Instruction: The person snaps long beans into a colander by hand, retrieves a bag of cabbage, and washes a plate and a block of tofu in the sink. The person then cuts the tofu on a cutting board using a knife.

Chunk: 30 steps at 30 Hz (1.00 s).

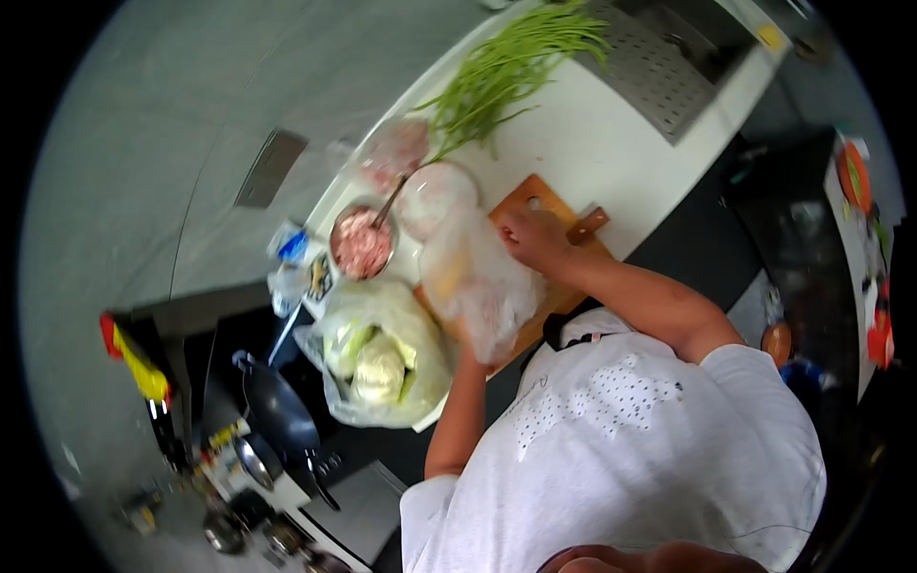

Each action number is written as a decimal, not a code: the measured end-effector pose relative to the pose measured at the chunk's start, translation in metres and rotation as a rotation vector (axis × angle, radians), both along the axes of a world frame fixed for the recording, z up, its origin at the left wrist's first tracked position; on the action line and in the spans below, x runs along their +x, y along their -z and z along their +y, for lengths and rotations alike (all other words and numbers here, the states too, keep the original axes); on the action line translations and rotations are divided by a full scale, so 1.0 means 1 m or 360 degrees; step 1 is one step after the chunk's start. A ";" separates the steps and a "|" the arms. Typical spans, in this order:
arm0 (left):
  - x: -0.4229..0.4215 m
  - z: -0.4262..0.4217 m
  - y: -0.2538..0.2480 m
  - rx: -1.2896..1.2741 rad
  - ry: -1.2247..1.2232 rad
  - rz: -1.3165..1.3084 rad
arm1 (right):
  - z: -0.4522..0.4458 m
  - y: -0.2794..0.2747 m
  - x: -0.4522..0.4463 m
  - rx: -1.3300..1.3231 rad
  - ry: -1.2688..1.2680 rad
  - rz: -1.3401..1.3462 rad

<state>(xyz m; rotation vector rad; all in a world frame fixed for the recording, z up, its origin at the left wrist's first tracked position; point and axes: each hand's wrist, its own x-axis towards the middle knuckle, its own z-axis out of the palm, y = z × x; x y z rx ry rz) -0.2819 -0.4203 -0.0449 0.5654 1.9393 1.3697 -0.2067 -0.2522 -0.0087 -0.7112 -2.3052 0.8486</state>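
A thin plastic bag (478,272) hangs between the two hands, over the cutting board (557,199), with a yellowish patch showing through it; its long axis runs from beside the white plate (432,191) back towards the person's body, so it lies just to the left of the right hand (535,241) and over the left hand (467,334); the left hand is the nearer, partly covered by the film, and I cannot tell whether its fingers are closed on it; the right hand has its fingers curled in at the bag's edge, though whether they pinch the plastic I cannot tell; a wooden handle (587,225) sticks out just beyond the right hand, on the board; the left side is crowded, with the bag of cabbage (420,399) near the left hand, and the minced meat (361,246) in its bowl further forward; the widest stretch of white counter (611,134) runs from the board to the sink (650,81), with green beans (506,72) along the far edge.
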 end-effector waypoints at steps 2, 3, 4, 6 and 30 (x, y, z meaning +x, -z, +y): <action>0.003 -0.001 0.002 -0.0029 0.0021 0.0126 | 0.003 -0.010 0.008 -0.0104 0.0004 0.0139; 0.005 -0.001 0.004 -0.0036 0.0042 0.0192 | 0.004 -0.016 0.016 -0.0200 -0.0061 0.0290; 0.006 -0.002 0.005 -0.0041 0.0048 0.0267 | -0.002 -0.014 0.024 -0.0390 0.0039 0.0306; 0.009 -0.006 0.006 -0.0053 0.0076 0.0386 | -0.015 -0.001 0.059 -0.0840 0.0256 0.0264; 0.071 0.048 -0.005 -0.0508 0.0215 0.1439 | -0.191 0.123 0.992 -0.1520 0.3342 -0.0686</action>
